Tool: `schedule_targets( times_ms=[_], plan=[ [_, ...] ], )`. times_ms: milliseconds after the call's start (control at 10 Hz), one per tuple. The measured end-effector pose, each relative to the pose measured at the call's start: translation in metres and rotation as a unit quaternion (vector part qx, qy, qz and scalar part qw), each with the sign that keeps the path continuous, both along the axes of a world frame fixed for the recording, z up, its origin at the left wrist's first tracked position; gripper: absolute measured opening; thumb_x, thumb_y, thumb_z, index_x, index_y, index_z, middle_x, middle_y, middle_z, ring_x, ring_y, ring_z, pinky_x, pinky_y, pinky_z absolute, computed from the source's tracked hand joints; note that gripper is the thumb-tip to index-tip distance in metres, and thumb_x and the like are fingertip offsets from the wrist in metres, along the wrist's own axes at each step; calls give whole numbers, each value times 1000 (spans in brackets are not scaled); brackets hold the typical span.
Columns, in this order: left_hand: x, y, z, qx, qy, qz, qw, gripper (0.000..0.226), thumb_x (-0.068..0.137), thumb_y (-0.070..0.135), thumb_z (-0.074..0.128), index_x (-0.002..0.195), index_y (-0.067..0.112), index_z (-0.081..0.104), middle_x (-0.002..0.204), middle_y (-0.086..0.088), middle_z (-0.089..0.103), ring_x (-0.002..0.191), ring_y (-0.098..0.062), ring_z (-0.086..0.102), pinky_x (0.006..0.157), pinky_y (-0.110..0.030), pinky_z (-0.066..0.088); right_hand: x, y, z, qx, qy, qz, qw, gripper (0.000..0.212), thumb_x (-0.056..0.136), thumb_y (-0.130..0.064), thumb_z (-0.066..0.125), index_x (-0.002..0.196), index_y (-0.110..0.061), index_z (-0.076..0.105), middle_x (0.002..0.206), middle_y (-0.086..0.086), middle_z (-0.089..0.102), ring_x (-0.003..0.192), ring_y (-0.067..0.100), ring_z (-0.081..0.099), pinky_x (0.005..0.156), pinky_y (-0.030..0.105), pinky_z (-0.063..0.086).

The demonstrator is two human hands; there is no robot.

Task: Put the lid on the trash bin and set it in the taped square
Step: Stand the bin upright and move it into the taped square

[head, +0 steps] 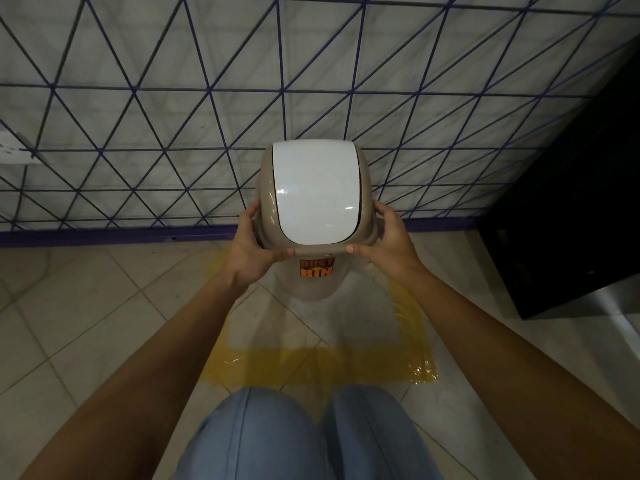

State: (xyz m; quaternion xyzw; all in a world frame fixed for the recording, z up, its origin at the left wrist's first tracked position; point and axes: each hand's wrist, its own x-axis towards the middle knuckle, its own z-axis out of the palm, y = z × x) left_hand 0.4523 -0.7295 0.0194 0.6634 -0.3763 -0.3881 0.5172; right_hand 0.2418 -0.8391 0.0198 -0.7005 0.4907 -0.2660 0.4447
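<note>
My left hand (pixel 250 252) and right hand (pixel 388 242) clasped the lid (pixel 313 192) by its rim, seating it evenly on the trash bin (pixel 317 284), which stood inside the taped square (pixel 322 363).

bin with lid on, sitting in the taped square

lid (pixel 315 192) on the trash bin (pixel 317 285), left hand (pixel 251 249) and right hand (pixel 389 242) either side, bin toward the taped square (pixel 322 365)'s far edge, wall (pixel 173 98) right behind.
</note>
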Motion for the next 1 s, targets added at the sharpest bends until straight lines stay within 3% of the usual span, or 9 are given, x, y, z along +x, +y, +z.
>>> schedule_targets(
  times_ms=[100, 200, 500, 800, 1000],
  plan=[
    [-6, 1, 5, -29, -58, 3, 998, 109, 62, 2, 80, 147, 24, 15, 141, 10, 34, 127, -4, 32, 102, -29, 40, 3, 2, 4, -45, 18, 7, 999, 107, 59, -25, 86, 145, -24, 23, 145, 1, 31, 127, 7, 31, 102, 25, 29],
    [-9, 1, 7, -38, -88, -5, 995, 109, 64, 4, 80, 148, 26, 13, 145, 9, 33, 131, -4, 30, 103, -29, 38, 7, 6, 7, -54, 15, 28, 998, 108, 61, -19, 85, 147, -20, 21, 149, 3, 30, 136, 15, 31, 112, 34, 29],
    [-2, 1, 9, -26, -127, -4, 992, 107, 65, 6, 79, 147, 29, 14, 131, 23, 32, 121, 7, 27, 94, -12, 32, 15, 8, 11, -50, 14, 29, 998, 106, 65, -10, 82, 148, -17, 18, 151, 3, 27, 138, 17, 28, 115, 40, 29],
    [-9, -1, 11, -6, -159, 12, 987, 108, 66, 7, 80, 148, 24, 13, 147, 1, 36, 135, -15, 32, 108, -39, 36, 12, 9, 9, -55, 38, 23, 997, 107, 66, -14, 83, 149, -21, 15, 152, 2, 26, 138, 17, 28, 114, 38, 29],
    [-14, 10, 17, 13, -234, 58, 970, 89, 69, 14, 78, 144, 18, 29, 140, -7, 43, 127, -21, 41, 104, -35, 38, 9, 16, 17, -64, 27, 1, 998, 97, 69, -22, 80, 147, -24, 23, 147, 0, 32, 132, 12, 33, 102, 22, 29]
  ],
)
